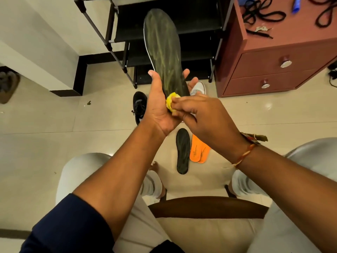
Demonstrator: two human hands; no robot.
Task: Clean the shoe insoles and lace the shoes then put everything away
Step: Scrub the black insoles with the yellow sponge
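A dark insole (163, 52) is held upright by the left hand (160, 106), whose thumb lies along its left edge while the fingertips show past its right edge, so the heel end is gripped in the palm and the toe end points up toward the black shoe rack (164, 24). A crumpled yellow cloth (171, 103) is pinched in the curled fingers of the right hand (202, 115) and is pressed against the lower part of the held insole, just beside the left palm. On the floor (54, 125) between the knees, a second dark insole (182, 151) is laid flat, and a pair of orange insoles (199, 150) is stacked just beside it on its right. A black shoe (139, 106) is seen on the floor to the left of the left hand, and part of a white shoe (198, 88) shows behind the fingers. On top of the reddish drawer cabinet (273, 66) at the upper right, dark laces (260, 13) are spread in loops, near a blue object that is too cropped to identify. A thread bracelet (246, 152) is worn on the right wrist.
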